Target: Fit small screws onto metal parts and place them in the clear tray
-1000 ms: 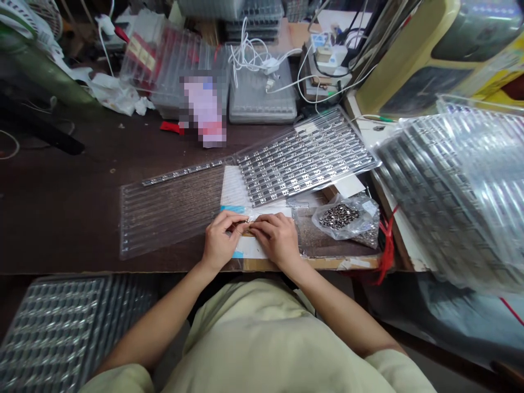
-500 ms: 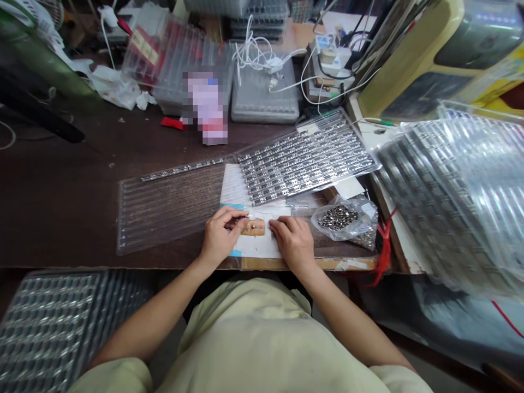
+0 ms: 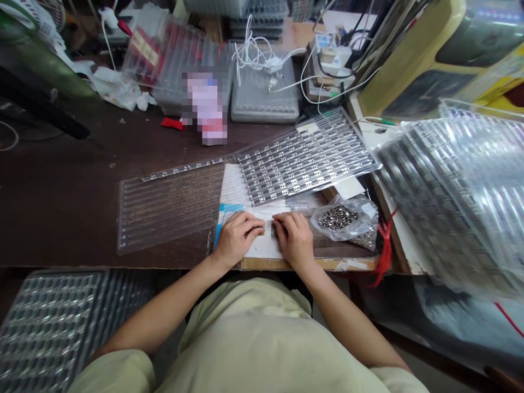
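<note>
My left hand (image 3: 239, 237) reaches over the small yellow-brown block (image 3: 261, 233), hiding most of it. Thumb and fingers are pinched together at the block, around a small piece too hidden to name. Across a narrow gap, my right hand (image 3: 295, 237) has its fingers curled and closed; what they hold, if anything, cannot be made out. Both hands are above a white sheet (image 3: 262, 250) with blue tape (image 3: 230, 207) at its left. A clear tray with rows of metal connectors (image 3: 303, 158) lies just beyond them.
Right of my hands lies an open plastic bag of small metal parts (image 3: 339, 218). A ribbed clear tray (image 3: 172, 207), with connectors in its far row, lies left. Trays are stacked at right (image 3: 450, 202) and lower left (image 3: 45, 327). White cables (image 3: 256, 52) lie behind.
My left hand has moved right, over the block, which was mostly visible before and is now largely covered. My right hand has stayed almost in place, its fingers shifting slightly.
</note>
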The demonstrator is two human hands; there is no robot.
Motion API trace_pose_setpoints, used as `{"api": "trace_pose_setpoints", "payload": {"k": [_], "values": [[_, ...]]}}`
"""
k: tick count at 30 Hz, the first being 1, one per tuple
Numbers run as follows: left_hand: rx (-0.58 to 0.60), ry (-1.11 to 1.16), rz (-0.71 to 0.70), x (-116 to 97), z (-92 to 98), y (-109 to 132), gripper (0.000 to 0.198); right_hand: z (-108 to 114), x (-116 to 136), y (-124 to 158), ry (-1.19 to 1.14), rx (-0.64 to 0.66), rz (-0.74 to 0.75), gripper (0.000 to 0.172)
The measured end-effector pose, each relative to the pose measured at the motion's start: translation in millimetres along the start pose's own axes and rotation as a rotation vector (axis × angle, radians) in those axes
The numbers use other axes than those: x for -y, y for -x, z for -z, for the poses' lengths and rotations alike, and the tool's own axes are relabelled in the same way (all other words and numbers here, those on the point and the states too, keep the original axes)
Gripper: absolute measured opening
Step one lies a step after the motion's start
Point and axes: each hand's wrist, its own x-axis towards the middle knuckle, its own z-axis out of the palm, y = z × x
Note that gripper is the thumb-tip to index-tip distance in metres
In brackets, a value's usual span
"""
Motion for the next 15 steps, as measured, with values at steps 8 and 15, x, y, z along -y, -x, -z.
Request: {"api": "trace_pose_setpoints", "payload": {"k": [8, 15], "values": [[0.011, 0.027, 0.006, 1, -4.2, 1, 0.010, 4, 0, -1, -0.083, -0.007, 0.011, 0.017], [-0.056, 0.081, 0.085, 5, 21.4, -28, 0.012, 8, 16, -7, -0.149, 0.032, 0.006, 0.013]]}}
